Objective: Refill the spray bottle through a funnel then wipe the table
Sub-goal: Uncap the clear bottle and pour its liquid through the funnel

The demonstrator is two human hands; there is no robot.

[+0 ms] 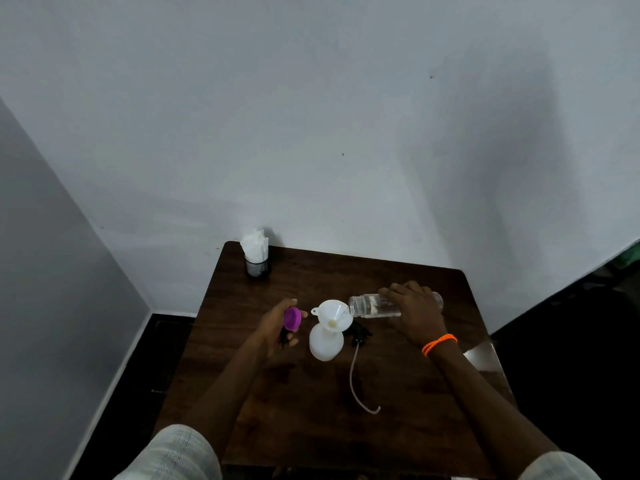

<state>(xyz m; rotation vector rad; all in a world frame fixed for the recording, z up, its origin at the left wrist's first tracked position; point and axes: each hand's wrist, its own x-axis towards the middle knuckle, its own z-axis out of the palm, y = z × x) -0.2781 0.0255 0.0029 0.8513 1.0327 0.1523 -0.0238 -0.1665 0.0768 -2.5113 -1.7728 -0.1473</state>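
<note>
A white spray bottle stands upright at the middle of the dark wooden table, with a white funnel set in its neck. My right hand grips a clear bottle tipped on its side, its open mouth over the funnel's rim. My left hand, just left of the funnel, holds a purple cap. The black spray head lies on the table right of the white bottle, its long tube trailing toward me.
A black mesh holder stuffed with white tissues stands at the table's far left corner. The table sits against a white wall, with dark floor to the left and right.
</note>
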